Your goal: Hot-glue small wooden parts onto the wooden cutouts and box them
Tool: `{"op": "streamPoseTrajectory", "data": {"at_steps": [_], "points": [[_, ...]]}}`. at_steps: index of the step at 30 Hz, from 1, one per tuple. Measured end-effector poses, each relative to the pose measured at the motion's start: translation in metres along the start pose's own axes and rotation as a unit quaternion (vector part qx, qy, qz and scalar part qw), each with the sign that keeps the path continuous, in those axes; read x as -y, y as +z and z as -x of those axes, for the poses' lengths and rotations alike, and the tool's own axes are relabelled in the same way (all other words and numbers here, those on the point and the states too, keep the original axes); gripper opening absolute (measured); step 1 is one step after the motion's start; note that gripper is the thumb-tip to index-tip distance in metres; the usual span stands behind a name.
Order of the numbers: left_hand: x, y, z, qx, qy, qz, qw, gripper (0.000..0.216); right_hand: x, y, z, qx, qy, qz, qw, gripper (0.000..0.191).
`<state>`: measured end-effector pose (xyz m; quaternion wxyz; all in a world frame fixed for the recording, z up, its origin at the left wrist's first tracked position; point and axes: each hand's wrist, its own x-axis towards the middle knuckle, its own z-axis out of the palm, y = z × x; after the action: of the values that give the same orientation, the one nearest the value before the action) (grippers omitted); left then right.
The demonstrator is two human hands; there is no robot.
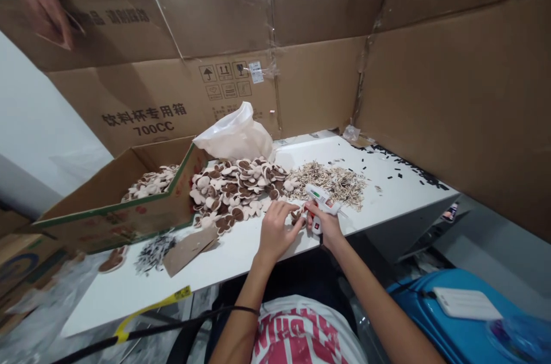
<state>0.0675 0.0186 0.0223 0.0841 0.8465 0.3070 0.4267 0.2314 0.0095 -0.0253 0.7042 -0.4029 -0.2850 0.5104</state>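
My right hand [328, 227] is wrapped around a white hot glue gun [319, 194], its nozzle end near my left fingertips. My left hand [275, 230] rests at the table's front edge, thumb and fingers curved around a small brown-and-cream plush piece [296, 216]. The piece is partly hidden by my fingers. Just beyond my hands lies a heap of similar brown and cream plush pieces [230, 186]. To its right spreads a pile of thin beige strips [331, 177].
A cardboard box [172, 216] of pale pieces stands left, near dark scraps [155, 252] and a cardboard sheet [189, 250]. A white bag [239, 133] sits behind the heap. Tall cardboard walls [318, 82] enclose the table [241, 263]; another person's hand [47, 12] grips one at upper left.
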Motion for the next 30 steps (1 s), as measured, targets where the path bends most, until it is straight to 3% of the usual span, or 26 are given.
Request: {"op": "streamPoseTrajectory", "data": {"at_steps": [10, 14, 19, 30], "points": [[0.008, 0.011, -0.005, -0.013, 0.007, 0.0, 1.0, 0.009, -0.005, 0.0, -0.005, -0.009, -0.013, 0.009, 1.0, 0.039], [0.009, 0.011, -0.006, -0.058, -0.097, 0.075, 0.991, 0.013, -0.002, 0.001, -0.006, -0.02, -0.012, -0.008, 1.0, 0.043], [0.019, 0.007, -0.005, -0.028, -0.212, 0.205, 0.955, 0.021, 0.001, 0.002, -0.005, -0.02, -0.02, -0.01, 1.0, 0.037], [0.017, 0.014, -0.007, -0.022, -0.257, 0.258, 0.931, 0.028, 0.006, 0.005, -0.002, -0.005, -0.025, 0.002, 1.0, 0.039]]}}
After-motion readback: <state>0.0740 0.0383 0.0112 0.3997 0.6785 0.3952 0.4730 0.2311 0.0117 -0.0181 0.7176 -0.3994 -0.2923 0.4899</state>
